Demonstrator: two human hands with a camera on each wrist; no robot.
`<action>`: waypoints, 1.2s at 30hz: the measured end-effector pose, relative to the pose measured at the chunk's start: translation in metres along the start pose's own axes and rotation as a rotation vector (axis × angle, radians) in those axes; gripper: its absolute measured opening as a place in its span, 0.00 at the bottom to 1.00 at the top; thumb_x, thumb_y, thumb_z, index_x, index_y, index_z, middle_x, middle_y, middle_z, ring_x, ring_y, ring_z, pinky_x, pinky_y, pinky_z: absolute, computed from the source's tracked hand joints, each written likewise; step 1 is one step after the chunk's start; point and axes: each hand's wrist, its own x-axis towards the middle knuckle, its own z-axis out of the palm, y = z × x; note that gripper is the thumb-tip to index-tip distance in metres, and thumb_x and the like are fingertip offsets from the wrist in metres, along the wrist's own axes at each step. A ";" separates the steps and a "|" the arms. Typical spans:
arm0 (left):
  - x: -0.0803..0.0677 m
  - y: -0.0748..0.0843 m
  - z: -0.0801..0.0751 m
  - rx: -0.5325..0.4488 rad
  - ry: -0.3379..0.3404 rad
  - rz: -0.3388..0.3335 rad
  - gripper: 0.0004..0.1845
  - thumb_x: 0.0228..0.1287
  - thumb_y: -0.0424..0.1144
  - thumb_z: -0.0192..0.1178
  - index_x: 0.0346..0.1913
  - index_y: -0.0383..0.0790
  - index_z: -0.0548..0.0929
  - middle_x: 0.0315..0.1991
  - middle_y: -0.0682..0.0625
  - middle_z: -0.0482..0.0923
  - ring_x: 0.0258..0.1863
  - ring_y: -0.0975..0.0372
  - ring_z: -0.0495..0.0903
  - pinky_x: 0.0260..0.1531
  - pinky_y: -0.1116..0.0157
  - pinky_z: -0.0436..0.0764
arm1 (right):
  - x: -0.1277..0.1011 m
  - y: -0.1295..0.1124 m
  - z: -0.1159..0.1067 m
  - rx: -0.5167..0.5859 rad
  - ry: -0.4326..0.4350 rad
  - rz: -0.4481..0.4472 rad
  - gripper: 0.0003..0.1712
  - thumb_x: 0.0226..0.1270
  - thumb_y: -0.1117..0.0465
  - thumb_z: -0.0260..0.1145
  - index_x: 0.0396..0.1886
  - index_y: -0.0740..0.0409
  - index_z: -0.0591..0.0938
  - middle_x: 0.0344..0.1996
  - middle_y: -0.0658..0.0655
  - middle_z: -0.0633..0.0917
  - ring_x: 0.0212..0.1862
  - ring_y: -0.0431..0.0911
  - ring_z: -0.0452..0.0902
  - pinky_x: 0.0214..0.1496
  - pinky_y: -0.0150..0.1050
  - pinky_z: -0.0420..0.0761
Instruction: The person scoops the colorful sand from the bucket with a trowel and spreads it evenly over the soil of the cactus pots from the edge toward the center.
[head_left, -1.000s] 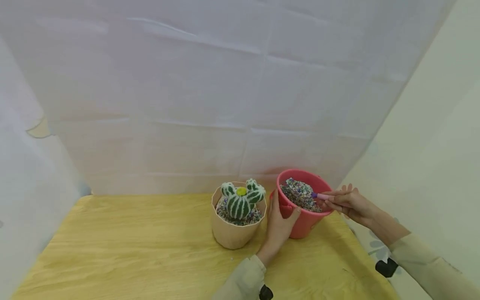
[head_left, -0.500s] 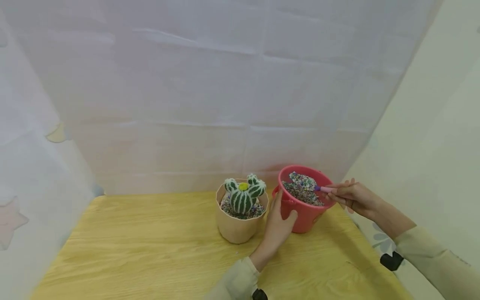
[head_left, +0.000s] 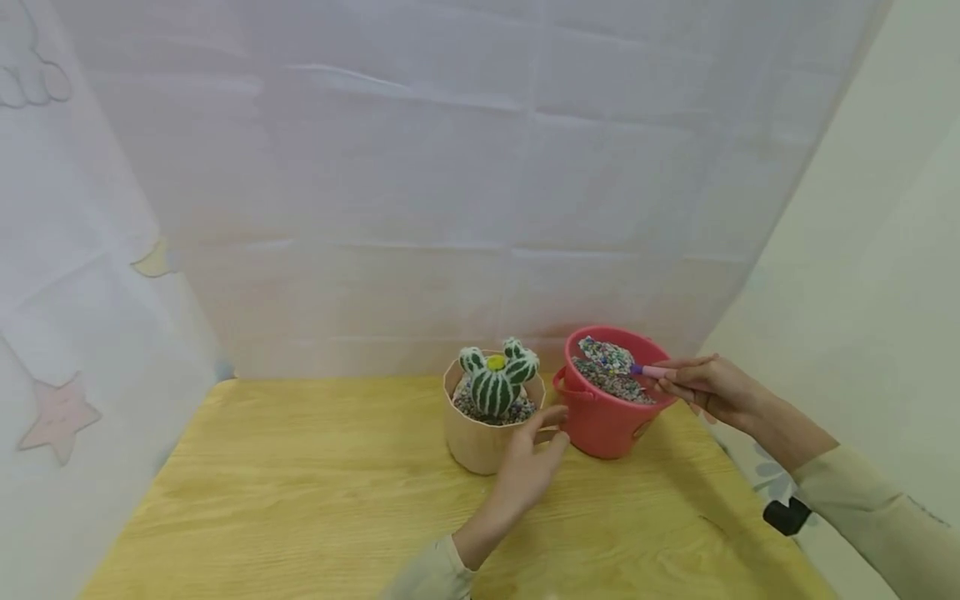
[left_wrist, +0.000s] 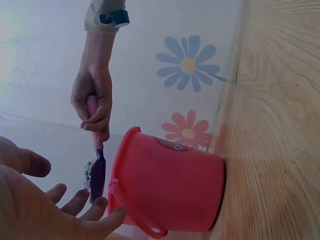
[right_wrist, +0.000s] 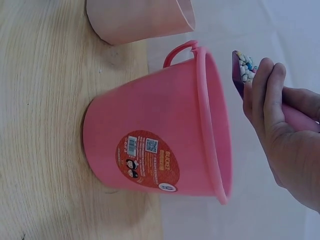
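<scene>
My right hand [head_left: 716, 392] grips the pink handle of a small trowel [left_wrist: 98, 175] with a purple blade. A heap of coloured pebbles [head_left: 606, 356] lies on the blade, which is just above the rim of a pink bucket [head_left: 600, 425]. More pebbles fill part of that bucket. Apart from the bucket, my left hand [head_left: 528, 467] holds nothing; its fingers are loosely bent, near the front of a beige pot [head_left: 476, 446]. In the pot a green and white striped cactus [head_left: 495, 392] with a yellow top stands in pebbles.
Pot and bucket stand side by side on a wooden table [head_left: 315, 492], close to a pale sheet [head_left: 420, 292] hanging behind. A wall with flower prints [left_wrist: 188, 65] borders the table's right side.
My left hand has let go of the bucket and drawn back toward the pot. The loaded trowel has risen out of the bucket's pebbles. The bucket now stands more upright.
</scene>
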 end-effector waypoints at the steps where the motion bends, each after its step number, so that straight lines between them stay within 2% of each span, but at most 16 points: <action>1: -0.003 0.002 -0.006 0.011 -0.011 0.016 0.19 0.75 0.38 0.57 0.66 0.42 0.79 0.59 0.50 0.78 0.58 0.50 0.77 0.54 0.56 0.78 | 0.001 -0.001 0.002 -0.003 -0.004 -0.002 0.27 0.80 0.75 0.48 0.69 0.89 0.55 0.56 0.67 0.83 0.57 0.49 0.82 0.61 0.39 0.75; 4: -0.012 0.008 -0.023 0.056 -0.030 0.044 0.18 0.77 0.39 0.56 0.66 0.44 0.78 0.60 0.51 0.77 0.59 0.53 0.77 0.56 0.55 0.76 | 0.005 -0.002 0.009 0.002 0.013 0.005 0.28 0.80 0.75 0.48 0.71 0.88 0.52 0.57 0.68 0.82 0.57 0.50 0.82 0.62 0.41 0.73; 6: -0.018 0.011 -0.035 0.073 -0.025 0.068 0.18 0.78 0.38 0.56 0.66 0.44 0.78 0.60 0.50 0.77 0.58 0.54 0.77 0.57 0.53 0.76 | 0.008 -0.003 0.014 0.023 0.042 0.018 0.28 0.80 0.75 0.50 0.71 0.87 0.54 0.58 0.68 0.81 0.57 0.52 0.82 0.62 0.41 0.73; 9: -0.021 0.014 -0.052 0.089 0.027 0.118 0.16 0.78 0.37 0.56 0.65 0.43 0.79 0.60 0.48 0.77 0.59 0.54 0.77 0.56 0.52 0.77 | 0.013 -0.004 0.022 0.032 0.051 0.018 0.27 0.80 0.74 0.51 0.71 0.85 0.58 0.59 0.69 0.80 0.56 0.54 0.82 0.63 0.43 0.71; 12: -0.021 0.012 -0.067 0.097 0.144 0.182 0.16 0.77 0.33 0.56 0.63 0.43 0.80 0.59 0.45 0.78 0.58 0.50 0.77 0.55 0.51 0.77 | 0.019 -0.005 0.028 0.033 0.022 0.004 0.27 0.80 0.74 0.51 0.71 0.85 0.58 0.60 0.70 0.78 0.56 0.54 0.82 0.63 0.44 0.71; 16: -0.020 0.001 -0.084 0.146 0.355 0.230 0.15 0.75 0.30 0.56 0.61 0.43 0.81 0.58 0.46 0.78 0.57 0.47 0.76 0.53 0.50 0.77 | 0.024 -0.004 0.037 0.046 -0.006 0.002 0.29 0.79 0.74 0.51 0.72 0.85 0.54 0.61 0.71 0.77 0.56 0.53 0.82 0.62 0.43 0.73; 19: -0.018 -0.009 -0.094 0.190 0.476 0.190 0.17 0.76 0.36 0.59 0.64 0.44 0.77 0.61 0.46 0.73 0.58 0.48 0.72 0.52 0.47 0.73 | 0.027 -0.002 0.047 0.036 -0.002 0.012 0.31 0.79 0.74 0.52 0.73 0.85 0.52 0.61 0.70 0.78 0.56 0.53 0.82 0.61 0.43 0.74; 22: -0.017 -0.018 -0.101 0.201 0.532 0.095 0.26 0.75 0.45 0.61 0.71 0.46 0.68 0.67 0.43 0.64 0.63 0.46 0.65 0.55 0.43 0.71 | 0.030 0.001 0.059 0.016 0.014 0.019 0.32 0.79 0.74 0.52 0.74 0.84 0.51 0.59 0.67 0.81 0.55 0.52 0.83 0.61 0.43 0.74; 26: -0.016 -0.026 -0.106 0.173 0.523 -0.038 0.40 0.73 0.49 0.63 0.79 0.47 0.55 0.73 0.38 0.54 0.69 0.41 0.56 0.61 0.39 0.67 | 0.036 0.006 0.078 0.008 0.041 0.034 0.32 0.79 0.73 0.53 0.74 0.84 0.52 0.57 0.65 0.83 0.54 0.52 0.84 0.61 0.42 0.75; 29: -0.016 -0.031 -0.105 0.155 0.493 -0.092 0.45 0.71 0.46 0.65 0.81 0.44 0.50 0.74 0.37 0.52 0.71 0.40 0.55 0.64 0.38 0.63 | 0.039 0.012 0.090 0.006 0.056 0.044 0.33 0.78 0.73 0.53 0.74 0.83 0.52 0.57 0.65 0.83 0.55 0.53 0.83 0.60 0.42 0.76; 32: -0.019 -0.034 -0.099 0.148 0.478 -0.107 0.46 0.69 0.45 0.66 0.81 0.42 0.50 0.74 0.37 0.52 0.70 0.40 0.56 0.64 0.38 0.63 | 0.039 0.017 0.100 0.009 0.072 0.038 0.33 0.78 0.73 0.54 0.75 0.83 0.52 0.56 0.65 0.84 0.55 0.54 0.83 0.59 0.43 0.77; 36: -0.022 -0.035 -0.087 0.163 0.507 -0.096 0.47 0.67 0.43 0.68 0.81 0.44 0.51 0.74 0.38 0.53 0.72 0.41 0.56 0.67 0.39 0.60 | 0.039 0.025 0.110 0.005 0.084 0.017 0.32 0.77 0.74 0.55 0.73 0.83 0.55 0.55 0.66 0.83 0.52 0.53 0.85 0.58 0.43 0.78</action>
